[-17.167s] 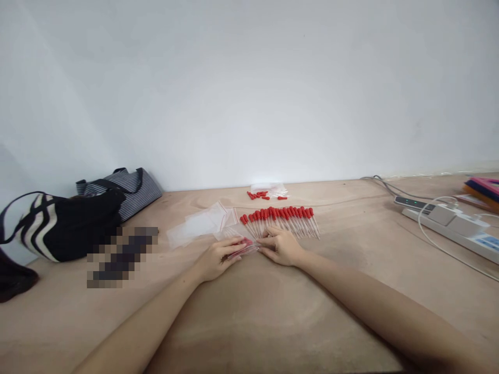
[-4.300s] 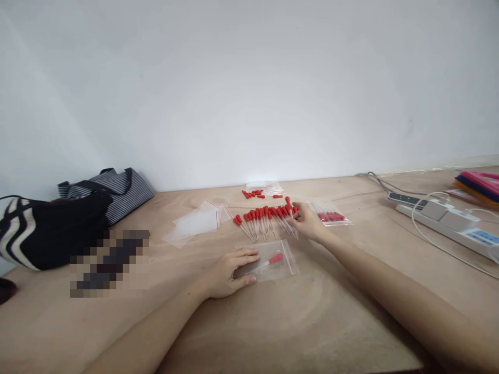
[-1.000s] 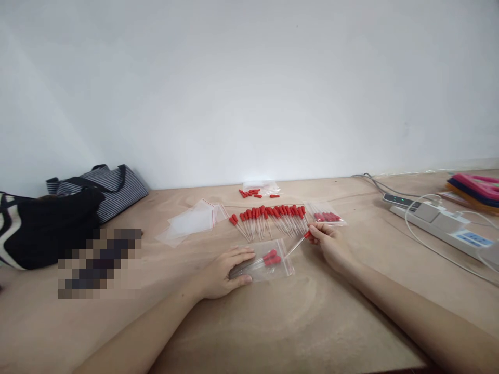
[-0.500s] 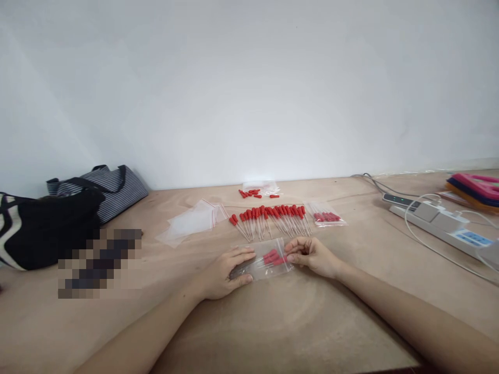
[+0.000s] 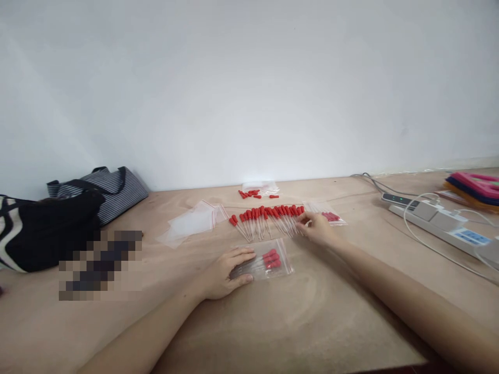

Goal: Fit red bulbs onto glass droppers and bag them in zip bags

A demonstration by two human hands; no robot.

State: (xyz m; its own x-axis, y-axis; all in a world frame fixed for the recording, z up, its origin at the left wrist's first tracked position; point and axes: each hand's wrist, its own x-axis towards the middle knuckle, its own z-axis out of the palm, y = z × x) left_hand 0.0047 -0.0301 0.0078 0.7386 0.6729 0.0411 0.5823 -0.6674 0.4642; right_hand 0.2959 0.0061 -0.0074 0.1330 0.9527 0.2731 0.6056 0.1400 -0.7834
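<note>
My left hand (image 5: 231, 274) lies over the left end of a clear zip bag (image 5: 286, 261), its thumb and fingers holding it against the table. Inside the bag are several glass droppers with red rubber bulbs (image 5: 272, 258) toward the zip end. A row of loose red-bulbed droppers (image 5: 265, 214) lies just beyond. At the row's right end my right hand (image 5: 315, 227) is closed, thumb and finger pinched on a dropper whose stem is partly hidden. Behind that hand lies another zip bag (image 5: 337, 221) with droppers in it, partly covered.
Flat clear bags (image 5: 191, 221) lie in a pile left of the row. Loose red bulbs (image 5: 249, 194) and a clear bag (image 5: 265, 187) sit near the wall. A power strip (image 5: 436, 226) with cables is at right, and a black bag (image 5: 50, 228) at left.
My right hand has left the open end of the zip bag and moved up and right to the droppers. The last dropper now lies fully inside. My left hand has stayed put.
</note>
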